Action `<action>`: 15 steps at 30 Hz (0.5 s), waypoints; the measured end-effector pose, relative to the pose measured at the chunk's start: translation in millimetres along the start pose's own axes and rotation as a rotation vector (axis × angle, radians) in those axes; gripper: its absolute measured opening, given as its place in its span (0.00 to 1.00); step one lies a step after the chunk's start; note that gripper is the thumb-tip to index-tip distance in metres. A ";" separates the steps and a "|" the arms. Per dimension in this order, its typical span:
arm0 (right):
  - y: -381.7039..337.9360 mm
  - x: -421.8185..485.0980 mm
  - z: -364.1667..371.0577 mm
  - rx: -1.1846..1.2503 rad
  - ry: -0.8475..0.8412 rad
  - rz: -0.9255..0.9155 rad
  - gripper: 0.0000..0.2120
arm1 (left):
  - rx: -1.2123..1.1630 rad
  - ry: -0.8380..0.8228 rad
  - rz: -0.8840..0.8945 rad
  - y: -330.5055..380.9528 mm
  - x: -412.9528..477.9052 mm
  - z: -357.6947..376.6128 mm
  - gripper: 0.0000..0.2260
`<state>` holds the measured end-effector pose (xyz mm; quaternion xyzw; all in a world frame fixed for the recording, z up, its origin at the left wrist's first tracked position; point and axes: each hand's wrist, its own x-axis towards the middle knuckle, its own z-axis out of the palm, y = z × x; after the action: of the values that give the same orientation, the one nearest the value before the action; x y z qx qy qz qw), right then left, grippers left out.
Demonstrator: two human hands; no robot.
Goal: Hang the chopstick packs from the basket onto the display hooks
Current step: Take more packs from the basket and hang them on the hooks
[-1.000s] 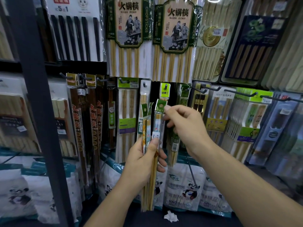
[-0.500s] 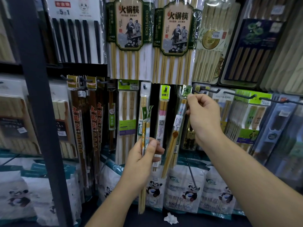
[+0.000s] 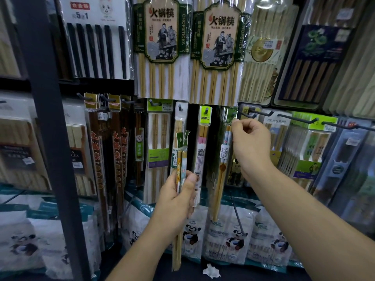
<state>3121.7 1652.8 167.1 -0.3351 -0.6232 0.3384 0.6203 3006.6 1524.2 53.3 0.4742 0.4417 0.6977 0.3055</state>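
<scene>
My left hand (image 3: pixel 178 197) grips a thin bundle of chopstick packs (image 3: pixel 181 155) with green tops, held upright in front of the display. My right hand (image 3: pixel 250 147) pinches the green top of one slim chopstick pack (image 3: pixel 222 159) at a black display hook (image 3: pixel 233 114). That pack hangs down, bamboo sticks angled slightly left. Whether its hole sits on the hook I cannot tell. No basket is in view.
Packed hooks of chopstick packs surround the spot: a yellow-green tagged pack (image 3: pixel 204 138) just left, long black hooks (image 3: pixel 294 117) with packs right. Big hot-pot chopstick packs (image 3: pixel 162 47) hang above, panda bags (image 3: pixel 229 236) below. A dark upright post (image 3: pixel 50 138) stands at left.
My right hand took one pack from the bundle in my left hand, carried it up and right, and now holds its top at the hook. My left hand dropped slightly.
</scene>
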 end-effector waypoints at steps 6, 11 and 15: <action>6.4 2.5 1.5 -0.042 0.021 -0.002 0.13 | -0.178 -0.016 -0.105 1.9 0.8 -0.5 0.09; 2.8 -16.1 -1.8 -0.006 0.025 0.029 0.11 | -0.150 -0.020 -0.090 4.4 -2.1 1.6 0.08; -4.2 -43.2 -1.4 0.017 -0.225 0.058 0.08 | -0.110 -0.037 -0.042 7.8 -2.2 4.9 0.09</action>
<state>3123.4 1614.4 147.0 -0.3076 -0.6761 0.3968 0.5393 3011.9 1520.6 60.3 0.4601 0.4069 0.7053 0.3539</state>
